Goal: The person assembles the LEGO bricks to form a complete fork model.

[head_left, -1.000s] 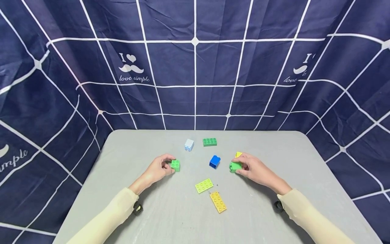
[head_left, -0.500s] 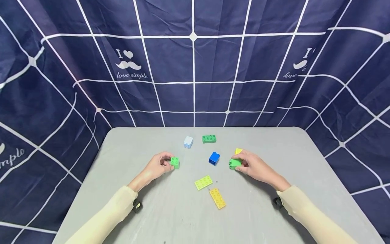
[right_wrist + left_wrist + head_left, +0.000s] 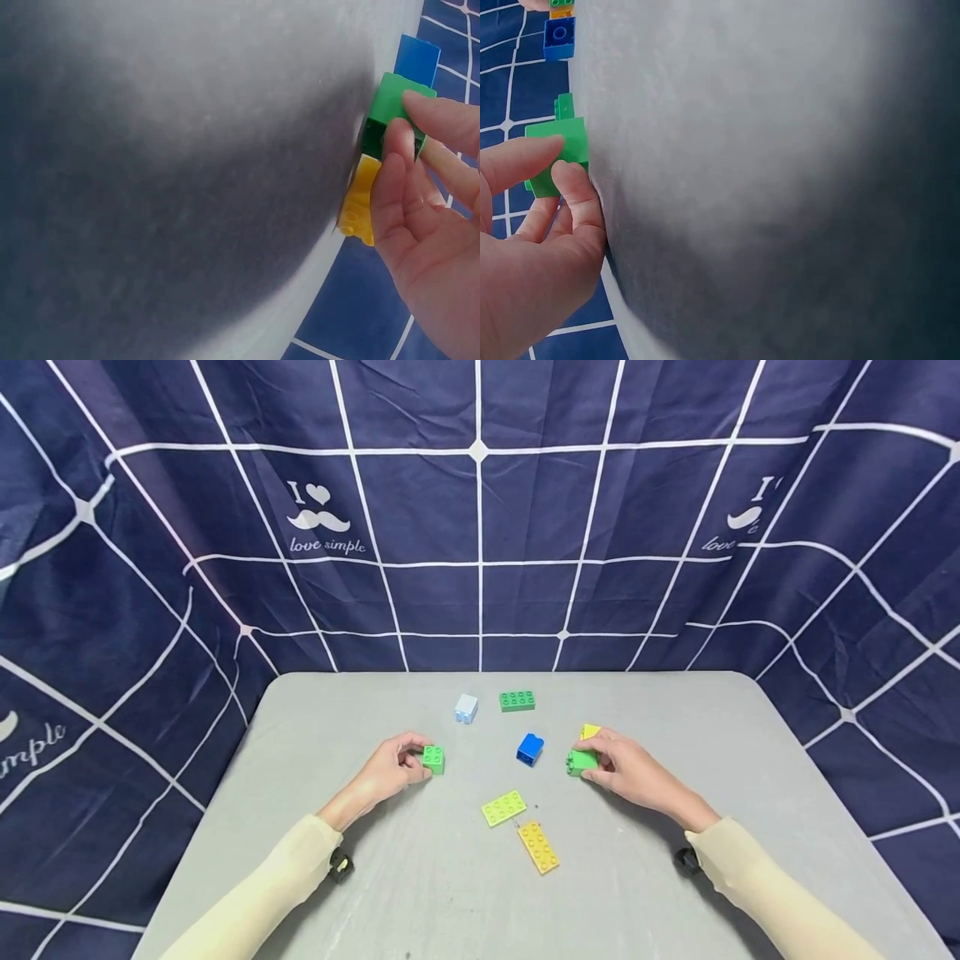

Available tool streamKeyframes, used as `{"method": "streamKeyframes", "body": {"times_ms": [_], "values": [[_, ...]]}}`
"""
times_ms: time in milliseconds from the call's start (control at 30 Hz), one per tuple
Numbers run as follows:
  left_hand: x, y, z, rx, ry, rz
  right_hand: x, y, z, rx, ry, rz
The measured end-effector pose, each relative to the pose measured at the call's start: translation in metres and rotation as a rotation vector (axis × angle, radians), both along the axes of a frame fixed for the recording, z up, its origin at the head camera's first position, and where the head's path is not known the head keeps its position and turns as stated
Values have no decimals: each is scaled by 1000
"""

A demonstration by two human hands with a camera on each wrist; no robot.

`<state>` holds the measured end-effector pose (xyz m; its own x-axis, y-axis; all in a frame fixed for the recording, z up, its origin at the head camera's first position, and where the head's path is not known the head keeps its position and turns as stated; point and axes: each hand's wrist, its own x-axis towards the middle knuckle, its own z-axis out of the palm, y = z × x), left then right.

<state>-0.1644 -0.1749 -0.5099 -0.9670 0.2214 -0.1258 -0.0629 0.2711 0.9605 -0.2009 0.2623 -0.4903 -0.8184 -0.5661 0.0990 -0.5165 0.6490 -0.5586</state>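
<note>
On the left of the table my left hand (image 3: 390, 770) pinches a bright green toy building brick (image 3: 432, 759), studs facing up, between thumb and fingers. The left wrist view shows the thumb against the side of that green brick (image 3: 568, 136). Over on the right, my right hand (image 3: 630, 770) pinches a second green brick (image 3: 581, 763), lying on its side with studs pointing left. Its open underside faces the palm in the right wrist view, where the fingers curl at the green brick (image 3: 390, 99). Just behind that hand is a yellow brick (image 3: 590, 730), partly hidden by the fingers.
Between the hands lies a blue brick (image 3: 529, 749) on its side. Farther back are a light blue brick (image 3: 466, 708) and a dark green brick (image 3: 517, 701). Nearer sit a lime brick (image 3: 504, 808) and an orange-yellow brick (image 3: 538, 847). A navy curtain (image 3: 420, 602) surrounds the grey table (image 3: 450, 893).
The head view has tilted slightly, shifting the whole scene a little upward. Both hands keep hold of their green bricks, and the other bricks stay where they were.
</note>
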Motion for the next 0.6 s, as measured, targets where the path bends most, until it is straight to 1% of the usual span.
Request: {"method": "streamKeyframes", "body": {"times_ms": [100,167,300,500,600], "values": [[1,0,1,7,-4,2,1,0,0,-14,-7,-2],[1,1,2,4,6,-4,3,1,-1,-21,-11,-13],[1,0,1,-5,11,-6,5,1,-3,-33,-27,-27],[1,1,-2,-30,-20,6,5,1,-3,-73,-44,-57],[1,1,-3,-40,-21,-1,7,-2,-3,-100,-48,-69]]}}
